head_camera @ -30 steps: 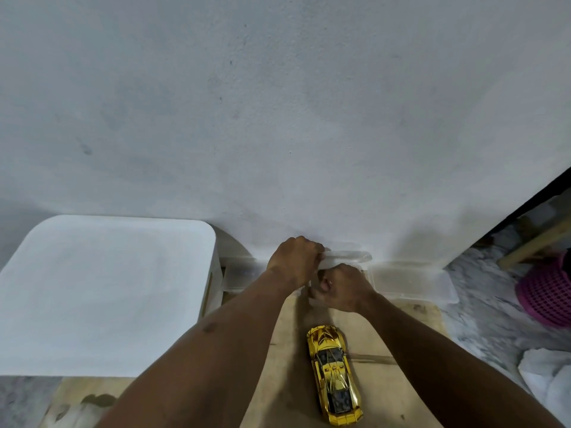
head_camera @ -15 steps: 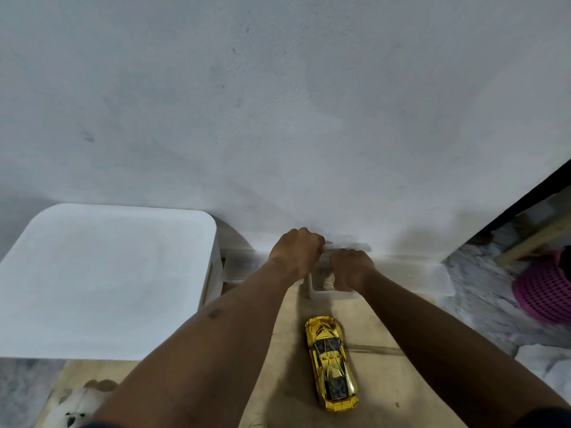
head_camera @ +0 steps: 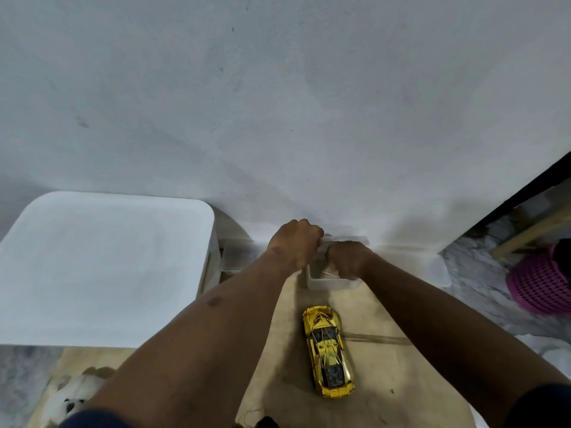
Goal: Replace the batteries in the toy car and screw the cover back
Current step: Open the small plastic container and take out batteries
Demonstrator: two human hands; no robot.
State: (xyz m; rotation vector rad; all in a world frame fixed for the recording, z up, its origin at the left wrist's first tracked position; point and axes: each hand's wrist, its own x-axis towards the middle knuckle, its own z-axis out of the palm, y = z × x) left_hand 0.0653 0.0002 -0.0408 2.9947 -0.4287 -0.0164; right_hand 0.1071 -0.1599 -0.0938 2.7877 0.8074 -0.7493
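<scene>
A shiny gold toy car (head_camera: 328,350) stands on its wheels on the wooden board (head_camera: 386,381), nose toward the wall. Just beyond it a small clear plastic box (head_camera: 321,283) sits against the wall. My left hand (head_camera: 295,242) is closed on the box's clear lid (head_camera: 355,239), holding it raised at the wall side. My right hand (head_camera: 347,261) is curled into a fist and reaches down into the open box. Its fingertips are hidden, so what they hold cannot be seen. No batteries or screwdriver show.
A white plastic stool (head_camera: 102,267) stands at the left. Another clear container (head_camera: 411,261) lies along the wall to the right. A pink basket (head_camera: 543,282) sits on the marble floor at far right. A white plush toy (head_camera: 71,396) lies at the bottom left.
My right hand moved from in front of the box into it. My left hand kept holding the lid up. The camera drifted a little, and the car stayed in place.
</scene>
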